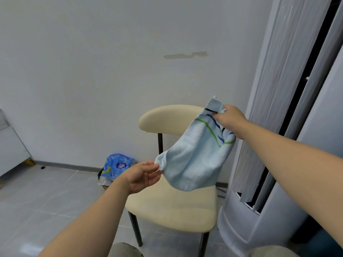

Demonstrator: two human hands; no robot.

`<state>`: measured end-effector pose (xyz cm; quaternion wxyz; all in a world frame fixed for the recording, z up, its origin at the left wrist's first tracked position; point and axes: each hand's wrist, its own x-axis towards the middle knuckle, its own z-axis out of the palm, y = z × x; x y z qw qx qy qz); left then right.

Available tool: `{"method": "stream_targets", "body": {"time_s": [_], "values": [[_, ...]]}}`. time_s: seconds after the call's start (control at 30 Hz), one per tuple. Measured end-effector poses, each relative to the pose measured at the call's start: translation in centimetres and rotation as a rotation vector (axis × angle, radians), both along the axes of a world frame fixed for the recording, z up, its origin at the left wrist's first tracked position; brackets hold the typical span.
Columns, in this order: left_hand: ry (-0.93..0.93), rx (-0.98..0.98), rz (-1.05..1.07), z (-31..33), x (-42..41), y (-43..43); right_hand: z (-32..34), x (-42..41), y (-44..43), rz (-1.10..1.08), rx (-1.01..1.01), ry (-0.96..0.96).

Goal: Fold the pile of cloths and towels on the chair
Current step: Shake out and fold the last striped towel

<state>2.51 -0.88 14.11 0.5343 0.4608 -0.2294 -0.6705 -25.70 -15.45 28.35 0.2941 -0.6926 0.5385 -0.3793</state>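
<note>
Left hand (pixel 143 175): fingers nearly straight, thumb and fingertips lightly pinching the lower corner of the towel (pixel 194 160). The towel sags from there up to the right hand (pixel 229 117), whose fingers are curled tight on the striped top corner. Chair (pixel 172 210) seat sits below both. Risk: the left pinch looks shallow, so the corner could slip and the fold go crooked.
</note>
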Motion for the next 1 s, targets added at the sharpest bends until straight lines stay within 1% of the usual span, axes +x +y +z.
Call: {"method": "stream_targets", "body": {"time_s": [0.07,0.1,0.13,0.2,0.27,0.33,0.4,0.43,0.47,0.53,0.6,0.63,0.67,0.77,0.93,1.0], "values": [[-0.146,0.070,0.073,-0.3,0.1,-0.7,0.1,0.0,-0.3,0.007,-0.005,0.018],[-0.253,0.103,0.130,-0.6,0.2,-1.1,0.2,0.0,-0.3,0.017,-0.010,0.028],[-0.389,0.131,0.175,-0.9,0.3,-1.4,0.2,0.0,-0.4,0.030,-0.013,0.041],[-0.717,0.150,0.204,-1.3,0.4,-1.9,0.2,0.2,-0.6,0.068,-0.025,0.089],[-1.039,0.151,0.172,-1.5,0.5,-2.4,0.2,0.5,-0.6,0.105,-0.048,0.139],[-1.300,0.190,0.058,-0.8,0.3,-2.7,0.3,1.1,-0.6,0.135,-0.068,0.165],[-1.527,0.201,-0.095,0.6,-0.3,-3.3,0.4,1.9,-0.5,0.170,-0.080,0.175],[-1.583,0.151,-0.108,1.6,-0.7,-3.8,0.5,2.3,-0.4,0.188,-0.082,0.180],[-1.565,0.059,-0.082,2.8,-1.2,-4.4,0.5,2.7,-0.4,0.202,-0.084,0.187],[-1.371,-0.181,-0.003,5.6,-2.3,-5.3,0.5,3.5,-0.4,0.237,-0.102,0.232],[-1.171,-0.411,0.009,8.6,-3.7,-6.3,0.3,4.3,-0.3,0.274,-0.149,0.313],[-1.108,-0.502,0.000,10.0,-4.3,-6.7,0.2,4.7,-0.3,0.293,-0.167,0.341],[-1.100,-0.569,0.000,11.1,-4.9,-7.1,0.0,4.9,-0.2,0.307,-0.179,0.358],[-1.284,-0.685,0.041,13.8,-5.8,-7.7,-0.4,5.4,0.1,0.312,-0.183,0.415],[-1.517,-0.721,0.058,14.4,-5.8,-8.2,-0.8,5.2,0.0,0.329,-0.165,0.406],[-1.594,-0.704,0.040,14.6,-5.2,-8.3,-0.8,4.8,-0.2,0.352,-0.155,0.420]]}}
